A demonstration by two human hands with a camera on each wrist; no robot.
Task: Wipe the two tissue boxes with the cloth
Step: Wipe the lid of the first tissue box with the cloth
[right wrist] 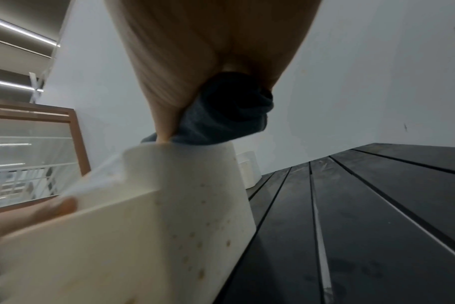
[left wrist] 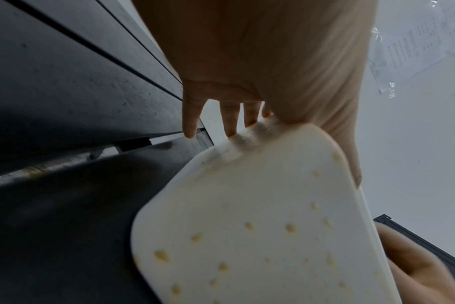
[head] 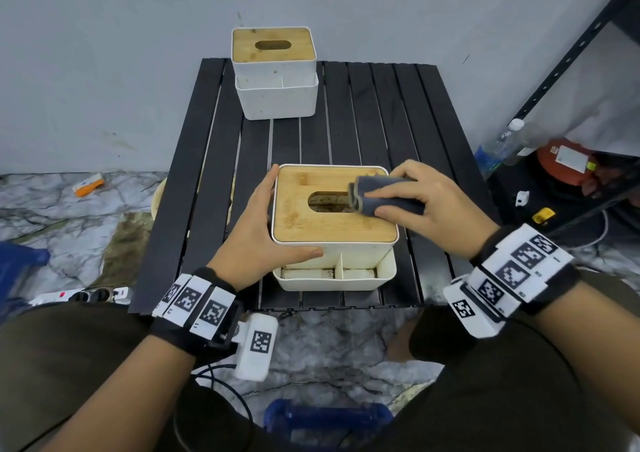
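The near tissue box [head: 332,261], white with a slotted bamboo lid, stands at the table's front; its speckled white side fills the left wrist view [left wrist: 260,226] and right wrist view [right wrist: 169,216]. My left hand [head: 263,230] grips its near-left corner, fingers [left wrist: 229,123] along the left side and thumb on the front. My right hand [head: 415,195] holds a folded dark grey cloth [head: 377,195] [right wrist: 229,119] and presses it onto the lid beside the slot. The second, matching tissue box [head: 273,71] stands untouched at the table's far edge.
Both boxes stand on a black slatted table [head: 381,105] against a grey wall. A black metal rack [head: 571,53] stands to the right, with a water bottle [head: 498,147] and a red object [head: 568,161] beneath it. A power strip [head: 79,294] lies on the marble floor to the left.
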